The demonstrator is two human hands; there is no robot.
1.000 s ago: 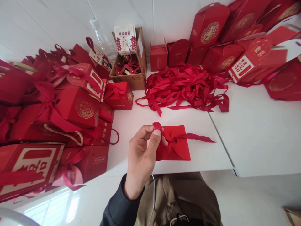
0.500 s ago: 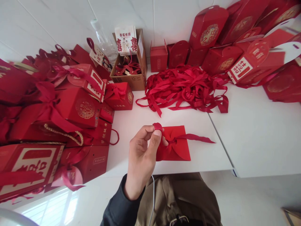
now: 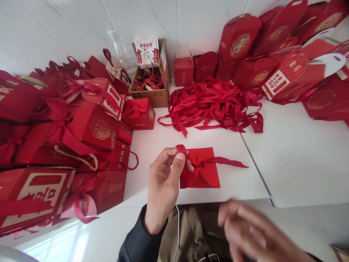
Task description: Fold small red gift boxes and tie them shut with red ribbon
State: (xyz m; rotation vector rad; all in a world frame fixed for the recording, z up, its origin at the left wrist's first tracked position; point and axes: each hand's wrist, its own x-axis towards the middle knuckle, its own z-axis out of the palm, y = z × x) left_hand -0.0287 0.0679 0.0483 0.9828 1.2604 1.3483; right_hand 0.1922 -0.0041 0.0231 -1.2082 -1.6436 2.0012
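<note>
Counts, largest first. One white surface [image 3: 294, 156], in two sections meeting at a seam. Stacked red boxes [image 3: 99, 125] at the left and a further group of red boxes [image 3: 238, 43] at the back right, both overlapping too heavily to count. One heap of loose ribbons [image 3: 215, 105]. One cardboard box [image 3: 152, 97] behind the stack. Two hands: the left grip [image 3: 165, 182] and the right grip [image 3: 249, 231]. One red envelope [image 3: 205, 179], flat near the front edge. One ribbon [image 3: 229, 161] crosses it, gathered at its middle, one tail trailing right.

The left grip pinches the ribbon's other end between thumb and forefinger, unchanged from the earlier frame. The right grip, absent then, is now in view at lower right, apart from the envelope.

The right grip is blurred; whether it holds anything cannot be determined. The left grip covers the envelope's left edge. Outer boxes are cut off by the frame.
</note>
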